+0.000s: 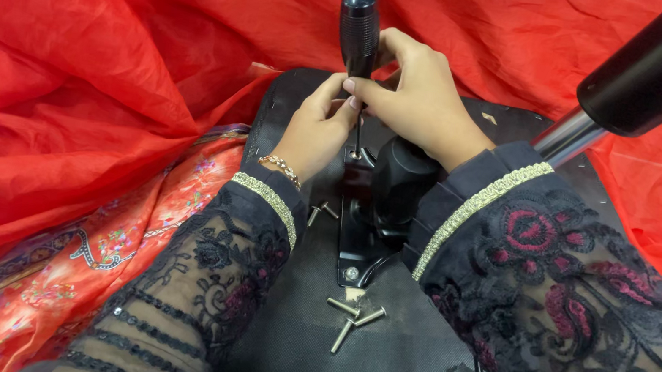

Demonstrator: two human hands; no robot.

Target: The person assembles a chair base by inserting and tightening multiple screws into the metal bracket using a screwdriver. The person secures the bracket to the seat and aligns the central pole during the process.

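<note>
both hands on a screwdriver over a black metal bracket

head view: the right hand is closed around the screwdriver just under its black handle, the left hand pinches the shaft lower down; the tip meets the bracket right below the grip. a screw seems mid-drive, so steady downward pressure matters. loose screws lie nearer the body on the black seat base

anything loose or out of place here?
Yes. Three bolts lie loose on the black seat underside, two more by the left hand. Both hands grip the screwdriver at the bracket; right hand higher.
</note>
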